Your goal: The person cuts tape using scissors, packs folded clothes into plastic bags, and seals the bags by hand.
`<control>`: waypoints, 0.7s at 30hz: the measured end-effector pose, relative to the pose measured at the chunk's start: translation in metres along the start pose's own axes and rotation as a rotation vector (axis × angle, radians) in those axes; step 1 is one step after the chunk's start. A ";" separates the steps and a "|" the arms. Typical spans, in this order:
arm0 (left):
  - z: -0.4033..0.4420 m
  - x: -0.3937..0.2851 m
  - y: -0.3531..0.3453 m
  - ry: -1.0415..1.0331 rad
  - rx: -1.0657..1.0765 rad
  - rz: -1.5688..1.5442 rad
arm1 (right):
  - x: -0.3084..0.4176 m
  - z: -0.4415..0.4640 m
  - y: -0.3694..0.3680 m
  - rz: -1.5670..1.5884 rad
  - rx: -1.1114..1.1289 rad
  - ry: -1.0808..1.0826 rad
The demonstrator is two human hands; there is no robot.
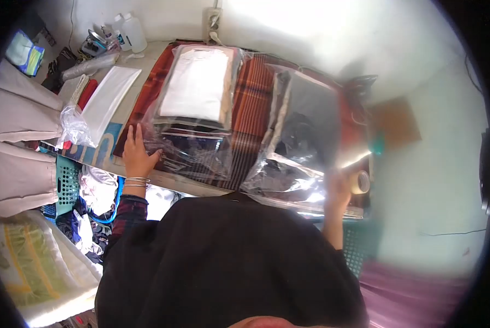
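My left hand (138,158) lies with its fingers spread at the front left of the table, touching the striped orange-brown cloth and the edge of a clear plastic bag (198,156). Folded white clothing (196,85) shows inside that bag. On the right, a second clear bag holds dark folded clothing (308,109), its loose plastic crumpled toward me. My right hand (338,191) is at this bag's right front corner, smeared by motion; its fingers do not show clearly. Just right of it is a roll of tape (359,182).
Bottles (134,33) and a flat white packet (111,104) occupy the table's left side. Beige garments (21,104) hang at left. Below the table stand a green basket (68,180) and piled clothes (97,186). A wall socket (214,22) is behind.
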State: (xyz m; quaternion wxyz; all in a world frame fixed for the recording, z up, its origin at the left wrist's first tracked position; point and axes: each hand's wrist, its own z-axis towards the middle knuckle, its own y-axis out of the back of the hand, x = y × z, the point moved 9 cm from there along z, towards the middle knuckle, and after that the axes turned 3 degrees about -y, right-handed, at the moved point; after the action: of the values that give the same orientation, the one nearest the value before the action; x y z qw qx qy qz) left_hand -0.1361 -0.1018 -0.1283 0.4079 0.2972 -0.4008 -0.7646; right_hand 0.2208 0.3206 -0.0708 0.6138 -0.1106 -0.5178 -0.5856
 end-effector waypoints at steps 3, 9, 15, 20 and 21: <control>0.003 0.033 -0.027 0.130 0.192 -0.466 | 0.048 -0.028 -0.092 -0.047 0.250 -0.101; 0.010 0.049 -0.012 -0.056 0.026 -0.581 | 0.093 -0.058 -0.233 -0.395 0.583 0.097; -0.007 0.069 -0.013 -0.130 0.127 -0.577 | 0.051 -0.088 -0.227 -0.328 0.686 -0.100; -0.019 0.084 -0.026 -0.093 0.161 -0.615 | 0.055 -0.112 -0.240 -0.362 0.786 0.022; -0.020 0.091 -0.028 -0.054 0.174 -0.634 | 0.057 -0.117 -0.243 -0.394 0.838 -0.005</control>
State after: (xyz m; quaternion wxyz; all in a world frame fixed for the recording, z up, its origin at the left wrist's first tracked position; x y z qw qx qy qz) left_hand -0.1756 -0.1783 -0.1737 0.1119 0.4205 -0.3629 -0.8240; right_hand 0.0646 0.1293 -0.1933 0.4811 0.2462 -0.7227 -0.4309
